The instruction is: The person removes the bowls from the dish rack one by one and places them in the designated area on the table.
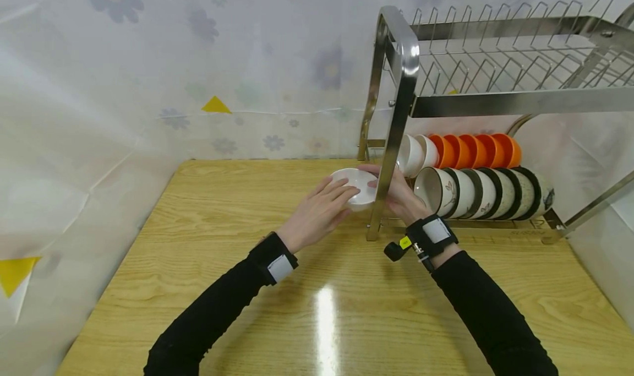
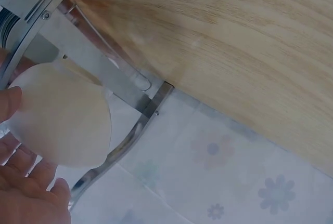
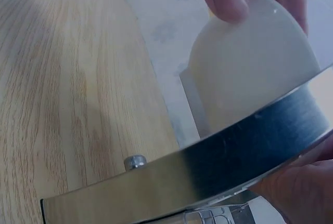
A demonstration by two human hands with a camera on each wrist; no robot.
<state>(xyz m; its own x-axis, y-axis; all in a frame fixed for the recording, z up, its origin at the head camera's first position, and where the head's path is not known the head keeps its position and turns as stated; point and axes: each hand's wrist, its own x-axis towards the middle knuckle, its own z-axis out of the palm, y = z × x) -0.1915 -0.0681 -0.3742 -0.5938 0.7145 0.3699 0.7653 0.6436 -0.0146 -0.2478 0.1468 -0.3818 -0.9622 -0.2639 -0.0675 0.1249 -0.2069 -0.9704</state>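
Note:
A small white bowl (image 1: 358,184) is held up beside the front left leg of the metal dish rack (image 1: 399,98). My left hand (image 1: 317,211) grips its left side, fingers reaching over the rim. Behind the rack leg, my right hand (image 1: 400,197) holds the right side of the rim, partly hidden by the metal. In the left wrist view the smooth outside of the white bowl (image 2: 62,115) shows, with fingertips at its edge. The right wrist view has the white bowl (image 3: 250,68) beyond the rack leg, with a digit pressed on it.
On the lower shelf stand white bowls (image 1: 410,156), a row of orange bowls (image 1: 506,150) and several patterned dark-rimmed bowls (image 1: 436,191). Wire slots (image 1: 495,70) line the upper shelf. The wooden table (image 1: 238,200) extends left of the rack to a flowered wall covering (image 1: 277,78).

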